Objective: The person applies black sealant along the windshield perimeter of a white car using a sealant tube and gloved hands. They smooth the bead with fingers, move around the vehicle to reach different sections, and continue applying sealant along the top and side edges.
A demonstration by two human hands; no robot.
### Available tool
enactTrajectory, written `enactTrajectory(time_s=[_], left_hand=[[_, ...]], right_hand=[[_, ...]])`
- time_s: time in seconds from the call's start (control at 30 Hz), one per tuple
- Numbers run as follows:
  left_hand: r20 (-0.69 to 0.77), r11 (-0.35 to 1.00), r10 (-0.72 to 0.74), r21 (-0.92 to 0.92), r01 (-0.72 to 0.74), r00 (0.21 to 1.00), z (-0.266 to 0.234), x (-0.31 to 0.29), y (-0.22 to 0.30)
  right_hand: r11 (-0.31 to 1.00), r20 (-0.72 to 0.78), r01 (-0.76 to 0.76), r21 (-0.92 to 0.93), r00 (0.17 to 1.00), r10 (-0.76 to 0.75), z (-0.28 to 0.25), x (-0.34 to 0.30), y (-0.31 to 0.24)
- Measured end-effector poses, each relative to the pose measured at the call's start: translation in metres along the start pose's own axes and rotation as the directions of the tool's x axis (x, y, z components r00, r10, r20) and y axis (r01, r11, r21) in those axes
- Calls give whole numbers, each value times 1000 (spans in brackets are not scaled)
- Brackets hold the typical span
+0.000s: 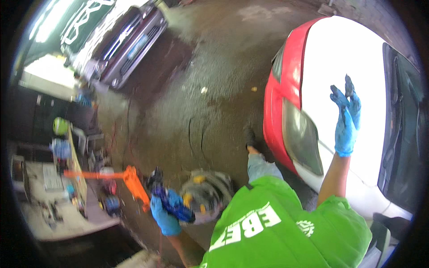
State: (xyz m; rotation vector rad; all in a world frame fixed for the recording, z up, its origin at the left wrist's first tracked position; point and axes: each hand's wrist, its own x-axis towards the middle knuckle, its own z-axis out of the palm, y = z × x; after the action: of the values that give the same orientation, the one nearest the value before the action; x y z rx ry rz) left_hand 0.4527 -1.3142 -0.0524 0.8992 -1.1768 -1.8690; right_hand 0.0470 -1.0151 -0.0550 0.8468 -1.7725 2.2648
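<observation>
My left hand point(166, 219), in a blue glove, is closed around a dark blue object point(175, 209) that looks like a bottle; its exact kind is blurred. A black part point(155, 177) sticks up just beyond those fingers. On the right, my gloved right hand point(347, 120) is held over the white hood point(344, 58) of a car, fingers stretched and apart, holding nothing. Its fingertips are blackened. Whether it touches the hood I cannot tell. Near that hand lie the car's red front bumper point(271, 105) and its headlight point(298, 136).
An orange metal frame point(134, 183) stands left of my left hand. Beside it sits a round grey machine with yellow parts point(210, 194). A cluttered workbench point(96, 219) is at the lower left. Another car point(129, 47) is parked far left. Thin cables lie on the damp floor point(223, 85).
</observation>
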Motion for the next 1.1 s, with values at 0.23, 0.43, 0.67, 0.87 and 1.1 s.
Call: enactTrajectory(time_s=[0.23, 0.43, 0.67, 0.87, 1.1], left_hand=[[-173, 978, -122, 145, 148, 977, 110, 225, 16], [-78, 985, -93, 137, 103, 993, 181, 377, 45], [129, 989, -24, 149, 5, 991, 263, 596, 6], [366, 956, -184, 283, 79, 912, 430, 780, -18], [773, 957, -260, 287, 46, 578, 652, 918, -71]], right_hand=[[988, -234, -100, -114, 970, 71, 41, 191, 128], [990, -227, -71, -125, 973, 41, 93, 323, 182], [997, -399, -78, -30, 915, 59, 133, 434, 283], [947, -552, -321, 27, 785, 282, 131, 487, 343], [955, -716, -283, 89, 648, 259, 95, 522, 432]])
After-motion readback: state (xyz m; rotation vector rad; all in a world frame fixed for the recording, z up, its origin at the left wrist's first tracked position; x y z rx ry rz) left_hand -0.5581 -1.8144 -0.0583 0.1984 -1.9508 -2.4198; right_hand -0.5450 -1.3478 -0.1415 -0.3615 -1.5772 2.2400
